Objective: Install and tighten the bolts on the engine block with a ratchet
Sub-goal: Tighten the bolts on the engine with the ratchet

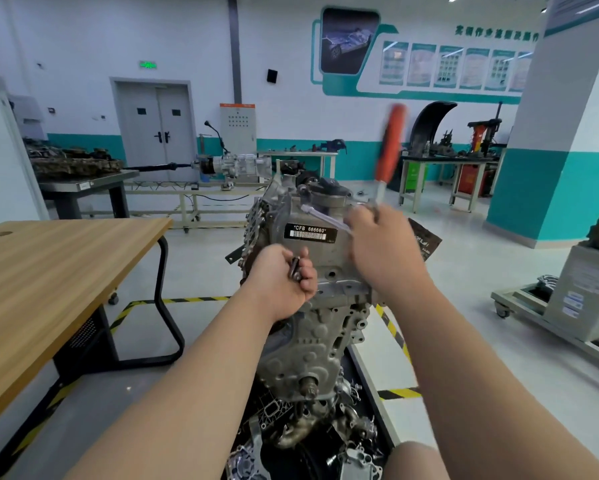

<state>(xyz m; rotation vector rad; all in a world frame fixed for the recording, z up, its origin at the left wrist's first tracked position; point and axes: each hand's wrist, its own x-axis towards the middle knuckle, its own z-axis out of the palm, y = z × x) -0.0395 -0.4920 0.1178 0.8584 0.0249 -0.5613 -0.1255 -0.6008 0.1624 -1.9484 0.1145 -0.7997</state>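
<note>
1. The engine block (312, 334) stands upright in the middle of the view, directly in front of the person and to the right of a wooden desk (48, 271). A black label (310, 232) with white lettering sits on its upper face.
2. The left hand (284, 285) is in front of the upper left part of the block, just below the label. Its grip is clenched around a dark bolt (295, 266), whose end sticks up between the curled fingers and the thumb. Whether it holds more than one cannot be told.
3. The right hand (384, 247) is at the upper right of the block, its back towards the camera. Its grip is closed around the metal lower part of the ratchet (390, 143).
4. The ratchet's orange handle rises up and slightly right from that hand, blurred, above the block.
5. A blurred silver bar (326, 220) runs from the right hand leftwards across the top of the block, just above the label.
6. Below the block, a black tray (369, 382) holds loose metal engine parts.
7. Yellow-and-black tape (194, 300) marks the floor around the block.
8. A gearbox (235, 166) on a frame and a grey double door (156, 129) stand by the far wall.
</note>
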